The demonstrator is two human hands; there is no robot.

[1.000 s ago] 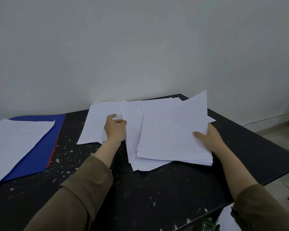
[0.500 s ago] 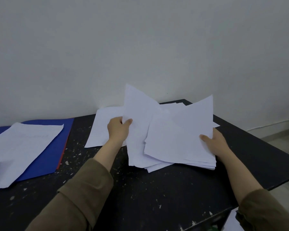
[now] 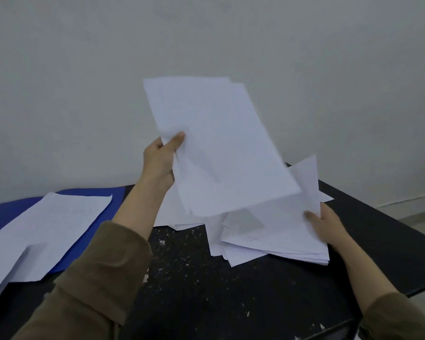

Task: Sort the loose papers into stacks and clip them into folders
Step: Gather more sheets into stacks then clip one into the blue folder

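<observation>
The left hand [image 3: 161, 158] now pinches a sheaf [image 3: 216, 143] lifted clear of the pile [image 3: 275, 239] — a stack started — while the right hand [image 3: 325, 223] grips the pile's edge.

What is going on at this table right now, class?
A person is sorting loose papers at a black table. The left hand grips a few white sheets lifted clear above the table. The right hand holds the edge of the messy pile lying on the table. On the left, a separate stack of papers lies on a blue folder. Nothing looks clipped yet.
</observation>
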